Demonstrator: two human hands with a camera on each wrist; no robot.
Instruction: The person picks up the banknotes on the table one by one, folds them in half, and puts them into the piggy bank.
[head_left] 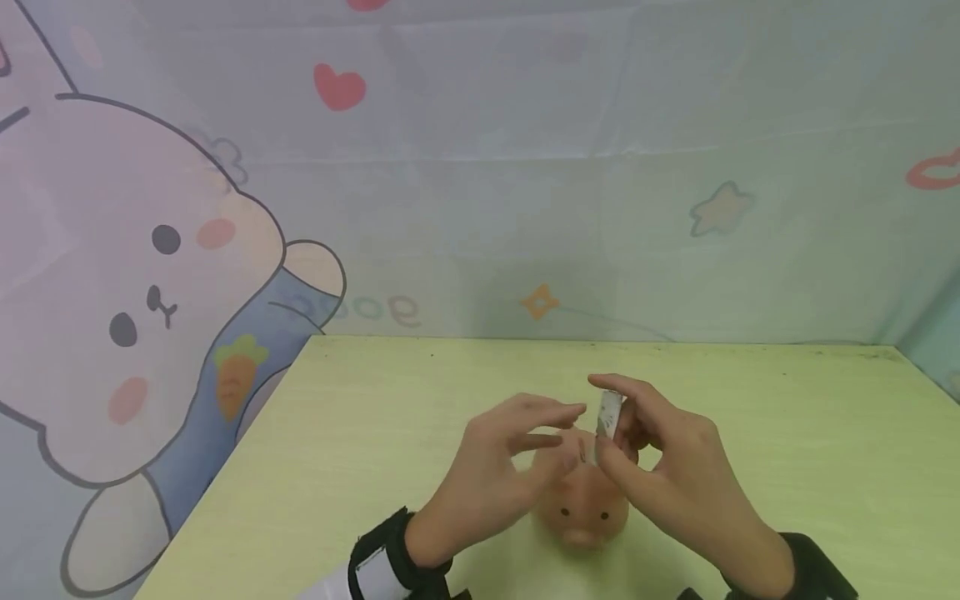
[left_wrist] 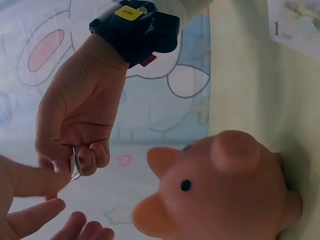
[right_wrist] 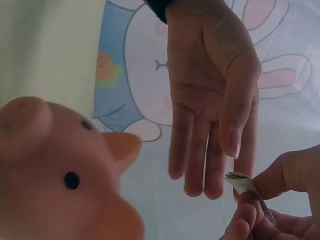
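The green table (head_left: 750,433) carries 1 pink pig-shaped money box (head_left: 583,508), which sits on its surface just under and between the 2 hands, snout toward the person. Above the pig, the right hand (head_left: 667,467) pinches 1 folded banknote (head_left: 608,419) upright between thumb and fingertips. The left hand (head_left: 502,467) hovers just beside the note with fingers straight and relaxed, holding nothing, its fingertips close to the note's edge.

You get soft, even light with only faint shadows on the desk (head_left: 787,433); your wrist views blur close up, edges bending slightly.
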